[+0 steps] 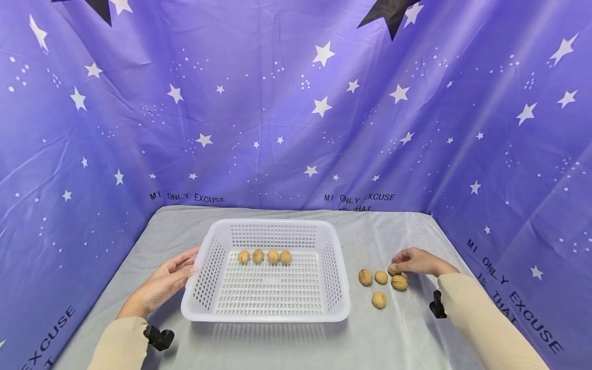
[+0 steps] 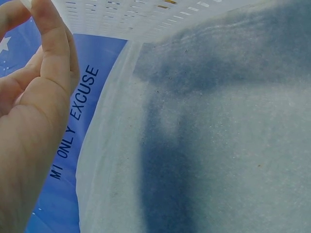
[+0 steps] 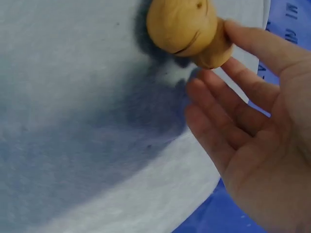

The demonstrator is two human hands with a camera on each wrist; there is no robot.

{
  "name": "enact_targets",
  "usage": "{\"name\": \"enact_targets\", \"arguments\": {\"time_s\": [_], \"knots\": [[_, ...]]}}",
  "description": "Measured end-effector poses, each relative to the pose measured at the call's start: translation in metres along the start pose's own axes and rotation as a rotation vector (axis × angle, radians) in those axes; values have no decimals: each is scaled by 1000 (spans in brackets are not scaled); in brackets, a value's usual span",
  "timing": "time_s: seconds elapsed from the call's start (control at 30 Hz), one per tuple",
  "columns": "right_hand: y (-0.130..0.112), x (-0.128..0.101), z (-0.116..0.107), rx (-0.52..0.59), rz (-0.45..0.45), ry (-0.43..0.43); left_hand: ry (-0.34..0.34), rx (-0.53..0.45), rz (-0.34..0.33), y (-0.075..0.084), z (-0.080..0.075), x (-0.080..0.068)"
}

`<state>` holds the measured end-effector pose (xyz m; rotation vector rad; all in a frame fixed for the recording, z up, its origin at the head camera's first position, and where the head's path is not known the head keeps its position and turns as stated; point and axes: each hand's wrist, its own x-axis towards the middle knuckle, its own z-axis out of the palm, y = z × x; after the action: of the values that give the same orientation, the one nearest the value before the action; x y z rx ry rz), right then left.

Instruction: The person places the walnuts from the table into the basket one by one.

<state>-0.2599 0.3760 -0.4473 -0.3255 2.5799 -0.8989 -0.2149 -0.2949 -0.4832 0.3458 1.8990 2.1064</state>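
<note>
A white slotted basket (image 1: 265,317) stands mid-table with a row of walnuts (image 1: 264,256) along its far side. My left hand (image 1: 191,262) holds its left rim; in the left wrist view a thumb and a finger of the left hand (image 2: 26,7) pinch the basket's edge (image 2: 121,14). Right of the basket lie several loose walnuts (image 1: 379,299). My right hand (image 1: 396,259) rests over the farthest of them. Up close, the right hand (image 3: 214,77) has its fingers stretched out, the top fingertip touching one walnut (image 3: 218,48) behind another (image 3: 180,24).
A grey cloth (image 1: 277,344) covers the table. Purple star-printed fabric (image 1: 296,118) walls in the back and both sides. Small black clips sit at both wrists. The table's right edge (image 3: 194,194) runs close beside the right hand.
</note>
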Motion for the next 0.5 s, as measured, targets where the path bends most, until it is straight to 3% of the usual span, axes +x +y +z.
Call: {"name": "enact_targets", "arguments": {"time_s": [0.2, 0.5], "knots": [[8, -1, 3, 112, -31, -29, -14, -15, 14, 0, 0, 0], [-6, 1, -7, 39, -32, 22, -20, 2, 21, -2, -2, 0]]}}
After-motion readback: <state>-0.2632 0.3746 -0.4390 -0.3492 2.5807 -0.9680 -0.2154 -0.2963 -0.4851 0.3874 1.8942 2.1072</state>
